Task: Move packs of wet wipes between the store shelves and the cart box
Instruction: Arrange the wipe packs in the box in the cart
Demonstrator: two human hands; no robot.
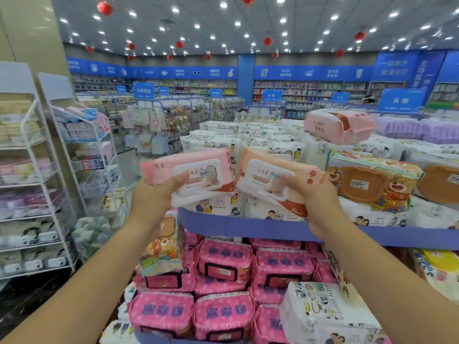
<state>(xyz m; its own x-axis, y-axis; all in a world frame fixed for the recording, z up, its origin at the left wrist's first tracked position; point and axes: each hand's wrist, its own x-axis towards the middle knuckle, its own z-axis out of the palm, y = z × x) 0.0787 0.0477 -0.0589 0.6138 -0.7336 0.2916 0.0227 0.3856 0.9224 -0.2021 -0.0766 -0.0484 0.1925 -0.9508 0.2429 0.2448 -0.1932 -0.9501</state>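
I hold two packs of wet wipes up side by side over the front edge of the blue upper shelf (273,228). My left hand (155,197) grips a pink pack (191,173) with a white flip lid, thumb on the lid. A peach pack (275,181) of the same kind sits in the grip of my right hand (314,194), its thumb on the white lid. Another pink pack (339,125) lies on top of the white packs farther back on the shelf. No cart box is in view.
The upper shelf holds white wipe packs (270,145) and bear-printed packs (372,180). Below are several bright pink packs (223,261) and a white BABY WIPES pack (323,309). White wire racks (37,170) stand at the left beside a dark aisle floor.
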